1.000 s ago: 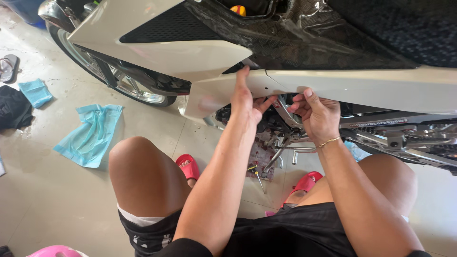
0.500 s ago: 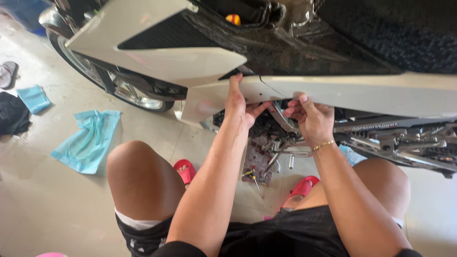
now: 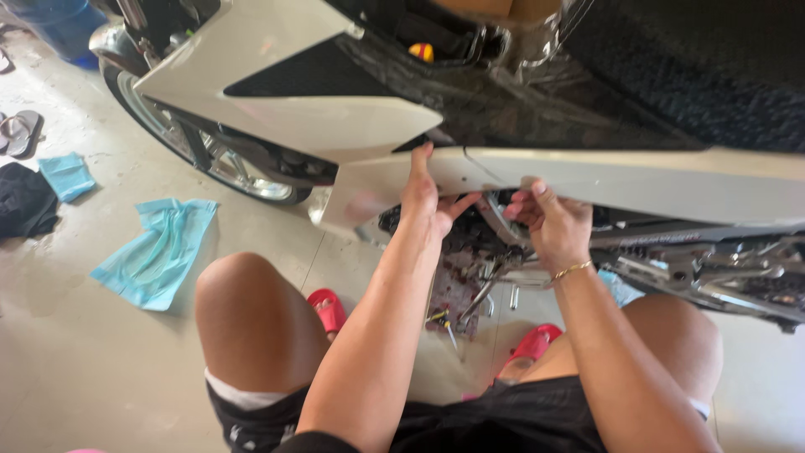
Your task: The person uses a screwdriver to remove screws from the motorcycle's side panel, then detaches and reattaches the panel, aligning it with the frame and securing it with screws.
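Observation:
A white and black motor scooter fills the top of the head view. Its long white side panel (image 3: 637, 180) runs from the middle to the right edge. My left hand (image 3: 426, 200) lies flat against the panel's front end, fingers up, thumb spread under its lower edge. My right hand (image 3: 549, 222), with a gold bracelet on the wrist, curls its fingers around the lower edge of the same panel a little to the right. Below the hands the dark engine parts (image 3: 478, 252) are exposed. I crouch with both knees bare.
The front wheel (image 3: 210, 159) stands at upper left. Blue cloths (image 3: 159, 250) and a black cloth (image 3: 23, 201) lie on the tiled floor at left. Small tools (image 3: 444, 323) lie between my red sandals (image 3: 329, 309). A grey sandal (image 3: 21, 132) sits far left.
The view has shifted slightly, so the scooter sits lower in frame. Both hands stay on the white panel's lower edge; the left hand has slid a little upward.

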